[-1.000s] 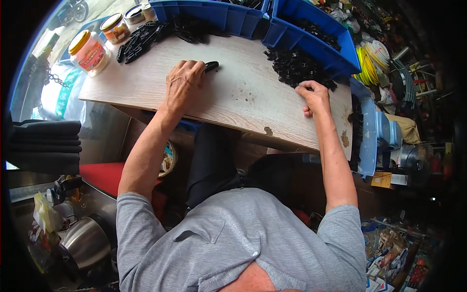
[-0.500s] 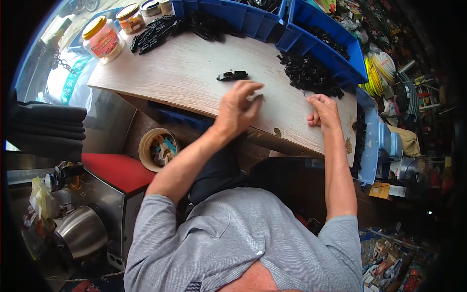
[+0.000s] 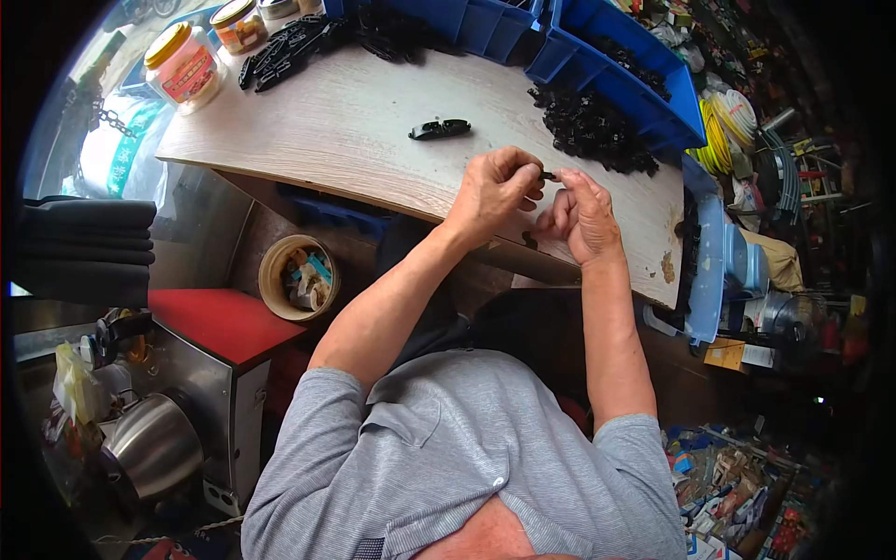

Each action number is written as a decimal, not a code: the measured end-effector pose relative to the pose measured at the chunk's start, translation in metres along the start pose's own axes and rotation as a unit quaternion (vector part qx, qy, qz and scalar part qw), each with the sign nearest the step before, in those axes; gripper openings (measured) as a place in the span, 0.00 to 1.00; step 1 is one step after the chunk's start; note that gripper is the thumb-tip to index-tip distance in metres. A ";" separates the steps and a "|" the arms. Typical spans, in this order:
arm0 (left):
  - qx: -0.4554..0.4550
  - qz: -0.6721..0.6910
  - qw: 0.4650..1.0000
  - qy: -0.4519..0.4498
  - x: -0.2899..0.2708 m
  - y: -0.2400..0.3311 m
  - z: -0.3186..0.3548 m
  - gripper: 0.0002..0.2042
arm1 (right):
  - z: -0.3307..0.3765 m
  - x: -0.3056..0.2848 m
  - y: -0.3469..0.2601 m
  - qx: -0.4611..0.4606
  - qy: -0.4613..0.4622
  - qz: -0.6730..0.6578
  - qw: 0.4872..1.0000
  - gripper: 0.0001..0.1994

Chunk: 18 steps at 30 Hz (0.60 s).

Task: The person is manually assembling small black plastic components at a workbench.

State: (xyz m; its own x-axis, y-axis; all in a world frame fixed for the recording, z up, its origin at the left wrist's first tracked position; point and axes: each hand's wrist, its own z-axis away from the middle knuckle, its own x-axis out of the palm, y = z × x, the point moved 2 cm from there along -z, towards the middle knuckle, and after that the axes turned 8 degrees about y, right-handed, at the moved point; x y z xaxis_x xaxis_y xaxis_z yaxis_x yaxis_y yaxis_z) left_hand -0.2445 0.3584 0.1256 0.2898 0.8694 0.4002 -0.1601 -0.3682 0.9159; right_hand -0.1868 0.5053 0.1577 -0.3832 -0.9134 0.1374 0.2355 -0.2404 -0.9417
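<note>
My left hand (image 3: 499, 189) and my right hand (image 3: 583, 213) meet over the front part of the pale wooden table (image 3: 327, 121). Between their fingertips is a small black part (image 3: 548, 175), pinched from both sides; its exact kind is too small to make out. Beyond my left hand a narrow, slightly curved black plastic piece (image 3: 441, 130) lies alone on the tabletop. Farther right, past my right hand, spreads a heap of small black parts (image 3: 597, 131). At the far left of the table lies a pile of long black plastic pieces (image 3: 294, 47).
Blue bins (image 3: 621, 79) with black parts line the table's far side. A jar with a yellow lid (image 3: 184, 70) stands at the left corner. A round bucket of scraps (image 3: 266, 280) and a red-topped metal cabinet (image 3: 224, 322) are below left. A light-blue crate (image 3: 709, 252) adjoins the right edge.
My left hand has moved right and my right hand left, so they now meet. The small black part now shows between their fingertips. The lone black piece stays on the table.
</note>
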 end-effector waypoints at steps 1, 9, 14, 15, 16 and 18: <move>-0.019 0.016 1.000 -0.001 -0.001 0.002 0.000 0.10 | 0.001 0.001 0.000 -0.005 0.008 -0.027 1.000 0.12; -0.065 0.039 0.997 -0.007 -0.006 0.003 -0.003 0.09 | -0.010 0.000 0.015 -0.062 -0.037 -0.017 0.997 0.11; 0.124 -0.210 0.970 0.017 -0.020 0.012 0.001 0.10 | -0.009 -0.002 0.019 -0.065 -0.028 -0.012 0.997 0.09; 0.256 -0.330 0.902 0.107 -0.034 0.028 0.000 0.12 | -0.007 -0.001 0.019 -0.070 -0.020 -0.032 0.997 0.08; 0.378 -0.434 0.795 0.190 -0.047 0.040 0.000 0.14 | -0.006 0.000 0.019 -0.074 -0.013 -0.053 0.996 0.07; 0.381 -0.572 0.677 0.263 -0.072 0.052 -0.009 0.17 | -0.004 0.004 0.018 -0.071 -0.020 -0.065 0.995 0.07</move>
State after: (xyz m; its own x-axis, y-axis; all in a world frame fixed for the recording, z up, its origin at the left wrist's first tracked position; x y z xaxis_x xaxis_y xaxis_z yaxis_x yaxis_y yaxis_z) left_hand -0.2826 0.2797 0.1439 -0.5948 0.6529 -0.4689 0.4769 0.7562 0.4480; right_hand -0.1876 0.4986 0.1404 -0.3663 -0.8907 0.2693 0.0572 -0.3104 -0.9489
